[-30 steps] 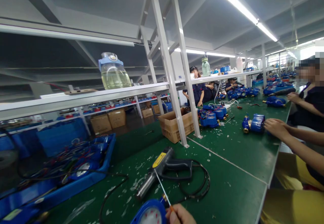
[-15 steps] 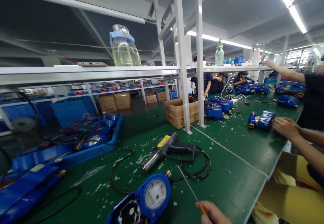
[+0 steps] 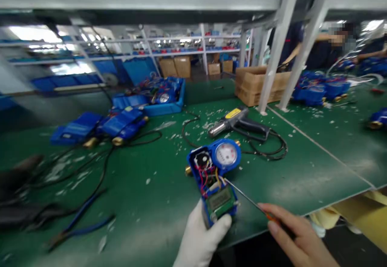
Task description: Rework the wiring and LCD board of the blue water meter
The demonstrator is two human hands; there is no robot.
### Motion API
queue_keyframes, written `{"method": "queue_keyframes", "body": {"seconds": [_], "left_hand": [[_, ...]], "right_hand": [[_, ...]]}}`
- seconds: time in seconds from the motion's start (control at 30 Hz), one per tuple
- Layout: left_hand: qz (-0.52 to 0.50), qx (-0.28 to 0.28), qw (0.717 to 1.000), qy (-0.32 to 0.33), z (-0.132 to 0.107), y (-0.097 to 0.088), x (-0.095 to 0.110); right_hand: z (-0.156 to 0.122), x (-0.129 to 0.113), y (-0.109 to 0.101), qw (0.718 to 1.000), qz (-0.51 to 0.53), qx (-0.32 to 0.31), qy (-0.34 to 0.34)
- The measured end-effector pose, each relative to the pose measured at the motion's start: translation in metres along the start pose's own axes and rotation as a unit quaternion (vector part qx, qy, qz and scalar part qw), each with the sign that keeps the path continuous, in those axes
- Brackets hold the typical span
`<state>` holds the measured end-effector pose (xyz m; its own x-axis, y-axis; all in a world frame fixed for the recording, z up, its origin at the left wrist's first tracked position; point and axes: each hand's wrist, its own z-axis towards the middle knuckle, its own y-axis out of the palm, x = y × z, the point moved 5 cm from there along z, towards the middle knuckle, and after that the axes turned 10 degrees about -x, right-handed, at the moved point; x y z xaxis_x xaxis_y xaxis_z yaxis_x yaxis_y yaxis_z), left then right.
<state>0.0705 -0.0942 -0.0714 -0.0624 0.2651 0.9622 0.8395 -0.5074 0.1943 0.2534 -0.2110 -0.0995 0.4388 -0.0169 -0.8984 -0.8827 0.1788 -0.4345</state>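
Observation:
A blue water meter (image 3: 215, 170) with its cover off lies on the green bench (image 3: 145, 202), showing a round dial, coloured wires and a small green display board. My left hand (image 3: 201, 239), in a white glove, grips the meter's near end. My right hand (image 3: 298, 234), bare, pinches a thin screwdriver (image 3: 246, 197) with an orange collar. Its tip rests among the wires inside the open meter.
A heat gun (image 3: 238, 121) with a coiled black cable lies behind the meter. Other blue meters (image 3: 115, 124) and a blue tray (image 3: 165, 98) sit at the left, pliers (image 3: 81, 222) near the front. A cardboard box (image 3: 256, 83), white rack posts (image 3: 276, 53) and co-workers are at the right.
The view has tipped down and left onto the bench. My gloved left hand has come into sight holding the meter. The screwdriver tip has moved into the open meter.

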Motion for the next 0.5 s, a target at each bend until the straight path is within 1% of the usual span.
{"method": "queue_keyframes", "body": {"seconds": [0.03, 0.07, 0.1, 0.17, 0.2, 0.23, 0.27, 0.37, 0.43, 0.5], "left_hand": [[0.008, -0.047, 0.999, 0.005, 0.000, 0.001, -0.003], [0.003, -0.076, 0.997, 0.008, 0.000, 0.002, -0.005], [-0.004, -0.093, 0.996, 0.012, 0.000, 0.002, -0.006], [-0.022, -0.111, 0.994, 0.009, -0.001, 0.004, -0.007], [-0.031, -0.114, 0.993, 0.007, -0.001, 0.006, -0.007], [-0.038, -0.115, 0.993, 0.003, -0.001, 0.008, -0.007], [-0.043, -0.114, 0.992, 0.003, -0.002, 0.009, -0.006], [-0.043, -0.112, 0.993, 0.009, -0.002, 0.012, -0.004], [-0.027, -0.109, 0.994, 0.013, -0.003, 0.012, -0.005], [-0.006, -0.094, 0.995, 0.013, -0.003, 0.011, -0.006]], "right_hand": [[-0.005, -0.004, -0.001, 1.000, 0.000, -0.026, -0.004], [-0.009, -0.010, -0.002, 0.999, -0.008, -0.044, -0.017], [-0.012, -0.018, -0.004, 0.997, -0.028, -0.056, -0.043], [-0.017, -0.036, -0.007, 0.986, -0.096, -0.061, -0.120], [-0.019, -0.045, -0.008, 0.976, -0.136, -0.057, -0.161], [-0.021, -0.052, -0.009, 0.965, -0.171, -0.054, -0.192], [-0.022, -0.056, -0.008, 0.957, -0.194, -0.055, -0.208], [-0.022, -0.060, -0.007, 0.950, -0.223, -0.069, -0.209], [-0.023, -0.058, -0.005, 0.949, -0.230, -0.081, -0.201], [-0.026, -0.055, -0.005, 0.945, -0.247, -0.085, -0.199]]}}
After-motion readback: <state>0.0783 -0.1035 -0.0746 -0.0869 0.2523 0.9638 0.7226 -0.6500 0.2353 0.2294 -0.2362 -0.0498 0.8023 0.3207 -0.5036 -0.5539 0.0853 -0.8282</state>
